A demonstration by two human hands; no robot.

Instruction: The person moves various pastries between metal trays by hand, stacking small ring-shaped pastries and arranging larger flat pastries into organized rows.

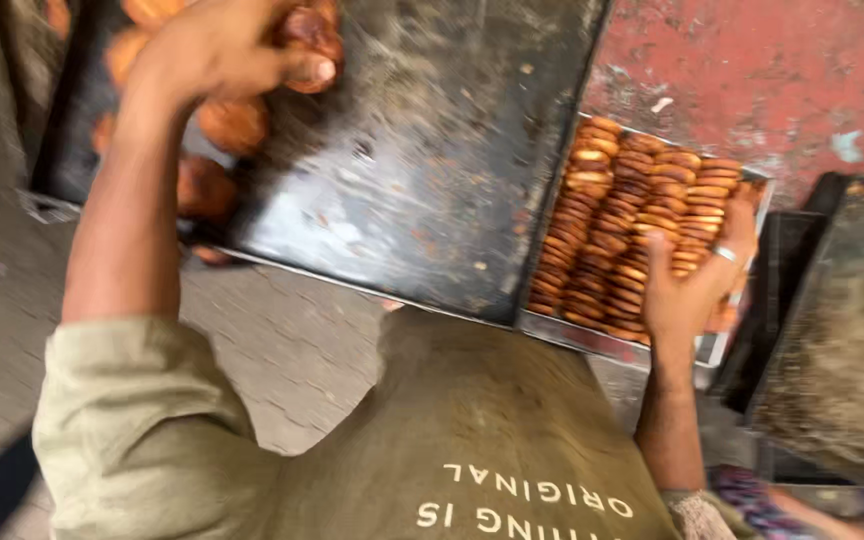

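While the camera is looking down over an olive-green shirt (452, 440) with rolled sleeves, the left hand (222, 50) is reaching up to the far end of a big dark baking sheet (432, 170) and closing its fingers around a round brown bun (307, 35), thumb pressing on the near side of it. A few more buns are sitting on that same end of the sheet, one bun (235, 124) just below the hand and another bun (204, 188) close to the forearm, though it's all pretty blurry so I can't make out more detail than shape and colour. Most of the dark sheet is lying bare and greasy-looking, with crumbs scattered on it. Over on the other side, the right hand (692, 285), wearing a ring (725, 254), is resting on the near corner of a metal tray (592, 335) packed with rows of small golden-brown ring-shaped pastries (622, 215); its fingers are spread fairly wide and lying on the pastries, and I can't tell whether it's actually gripping any of them. That tray is sitting right beside the dark sheet, edges touching or nearly so. Further right, another dark empty tray (842, 320) is lying near it, and a red worn wall (752, 70) is showing behind everything.
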